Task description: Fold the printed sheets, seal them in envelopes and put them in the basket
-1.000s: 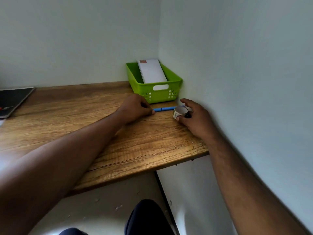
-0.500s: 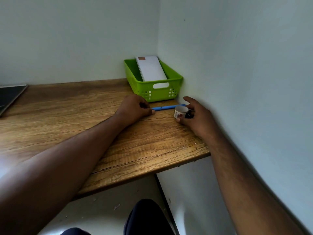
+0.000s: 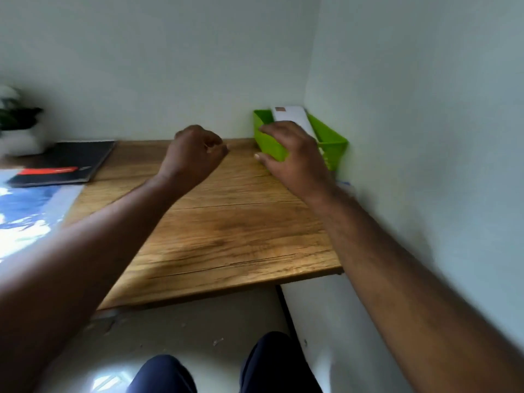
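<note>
Left hand (image 3: 195, 154) curling into a loose fist above the desk (image 3: 226, 236), holding nothing visible. Right hand (image 3: 295, 154) spreading its fingers (image 3: 272, 129) against the near wall of the basket (image 3: 331, 143), whether gripping it hard to tell through blur. Envelope (image 3: 292, 116) leaning inside the basket, just beyond those fingers. Notebook (image 3: 71, 163) lying well left of the fist.

Soft, even daylight; walls pale, no hard shadows. Motion blur smears both forearms & far-left clutter. Glare on floor (image 3: 107, 381) near; wide-angle bends edges.
</note>
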A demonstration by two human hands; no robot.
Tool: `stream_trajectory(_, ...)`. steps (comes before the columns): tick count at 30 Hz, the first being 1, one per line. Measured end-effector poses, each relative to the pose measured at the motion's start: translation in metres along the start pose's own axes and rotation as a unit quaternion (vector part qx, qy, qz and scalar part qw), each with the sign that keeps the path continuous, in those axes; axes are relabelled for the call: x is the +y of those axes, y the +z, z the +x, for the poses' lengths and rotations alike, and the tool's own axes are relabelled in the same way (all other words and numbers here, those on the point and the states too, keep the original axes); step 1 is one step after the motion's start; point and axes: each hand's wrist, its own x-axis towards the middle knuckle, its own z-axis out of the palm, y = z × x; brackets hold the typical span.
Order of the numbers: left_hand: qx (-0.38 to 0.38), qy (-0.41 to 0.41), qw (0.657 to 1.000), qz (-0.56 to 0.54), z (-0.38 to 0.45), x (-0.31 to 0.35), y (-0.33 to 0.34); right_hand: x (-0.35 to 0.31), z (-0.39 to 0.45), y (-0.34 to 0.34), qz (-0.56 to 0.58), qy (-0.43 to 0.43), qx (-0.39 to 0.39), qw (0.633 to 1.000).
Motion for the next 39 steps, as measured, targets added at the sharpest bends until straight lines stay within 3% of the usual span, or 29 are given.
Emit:
stream_trajectory(7,0.063,-0.205,0.968,0.132,-0.048,-0.141,-0.116,-0.120,0.063,0.143,0.122,-0.014,-0.179,0.976)
stream_trajectory(12,0.088,-0.300,0.938,0.152,-0.081,-0.209,-0.148,-0.161,0.071,0.224,0.157,0.074,-0.226,0.959)
stream_trajectory(16,0.079,-0.351,0.928,0.093,-0.080,-0.235,-0.146,-0.170,0.071,0.266,0.147,0.111,-0.241,0.953)
stream_trajectory(23,0.010,-0.352,0.924,0.151,-0.074,-0.251,-0.136,-0.165,0.072,0.287,0.098,0.093,-0.246,0.960)
stream_trajectory(35,-0.014,-0.346,0.925,0.153,-0.076,-0.245,-0.138,-0.173,0.061,0.281,0.032,0.043,-0.260,0.964)
stream_trajectory(39,0.049,-0.234,0.920,0.312,-0.064,-0.231,-0.141,-0.164,0.067,0.276,0.052,0.036,-0.255,0.965)
